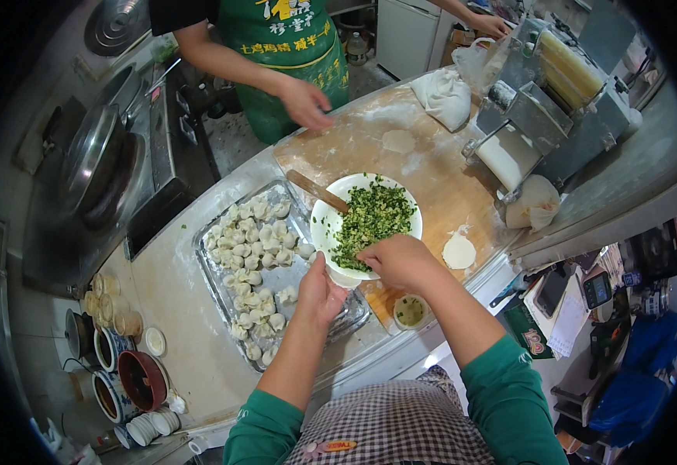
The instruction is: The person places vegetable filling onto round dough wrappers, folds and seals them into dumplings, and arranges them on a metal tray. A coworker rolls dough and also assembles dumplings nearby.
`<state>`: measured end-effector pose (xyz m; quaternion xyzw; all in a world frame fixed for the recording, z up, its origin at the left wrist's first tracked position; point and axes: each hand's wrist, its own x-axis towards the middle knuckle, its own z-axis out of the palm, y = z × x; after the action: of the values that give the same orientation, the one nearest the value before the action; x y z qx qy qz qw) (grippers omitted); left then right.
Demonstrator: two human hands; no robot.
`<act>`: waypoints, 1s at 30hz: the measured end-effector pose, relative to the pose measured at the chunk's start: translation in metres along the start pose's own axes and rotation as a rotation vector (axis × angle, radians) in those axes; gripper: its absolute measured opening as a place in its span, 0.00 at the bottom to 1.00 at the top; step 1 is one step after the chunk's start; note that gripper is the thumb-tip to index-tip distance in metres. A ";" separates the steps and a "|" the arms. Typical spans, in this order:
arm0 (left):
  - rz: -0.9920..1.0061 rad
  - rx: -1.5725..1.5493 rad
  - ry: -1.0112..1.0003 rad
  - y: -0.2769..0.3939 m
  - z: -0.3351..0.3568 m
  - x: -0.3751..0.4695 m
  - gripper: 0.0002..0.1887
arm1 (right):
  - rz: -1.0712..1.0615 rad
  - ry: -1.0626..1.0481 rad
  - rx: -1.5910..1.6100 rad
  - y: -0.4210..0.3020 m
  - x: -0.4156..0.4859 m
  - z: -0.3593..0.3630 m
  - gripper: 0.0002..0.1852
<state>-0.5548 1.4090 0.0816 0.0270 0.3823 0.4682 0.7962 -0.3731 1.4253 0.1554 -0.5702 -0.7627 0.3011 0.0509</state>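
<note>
A white bowl (322,232) of chopped green filling (373,224) stands in front of me, with a wooden handle (315,189) resting over its far left rim. My left hand (322,293) is at the bowl's near left edge, holding a pale round dough wrapper (344,280) partly hidden under the rim. Over the filling, my right hand (399,261) has its fingers curled down into the near side; whether they grip anything is hidden. To the left lies a metal tray (213,296) with many folded dumplings (254,250). One flat dough wrapper (459,251) lies right of the bowl.
Across the floury wooden board (350,151), a co-worker's hand (306,104) hovers near another wrapper (398,141). A dough-rolling machine (553,104) and white cloth bags (444,97) stand right. A small cup (410,312) sits at the near edge; jars (111,308) and crocks (109,395) stand far left.
</note>
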 end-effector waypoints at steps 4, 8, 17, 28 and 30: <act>-0.035 -0.091 -0.062 0.012 0.034 -0.021 0.28 | -0.014 0.234 0.067 -0.016 -0.060 0.043 0.14; 0.029 -0.091 -0.055 0.000 0.018 -0.014 0.33 | -0.017 0.325 0.161 -0.019 -0.080 0.066 0.17; 0.077 -0.055 -0.031 -0.004 0.023 -0.017 0.32 | -0.001 0.424 0.203 -0.005 -0.076 0.081 0.19; 0.028 -0.085 -0.029 0.012 0.006 -0.014 0.30 | -0.001 0.294 0.380 -0.005 -0.044 0.074 0.20; 0.029 -0.093 -0.038 0.013 0.003 -0.013 0.30 | -0.083 0.429 0.265 -0.013 -0.054 0.091 0.22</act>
<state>-0.5660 1.4070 0.0968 0.0048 0.3444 0.4964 0.7968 -0.4036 1.3376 0.1023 -0.5774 -0.7111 0.2684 0.2982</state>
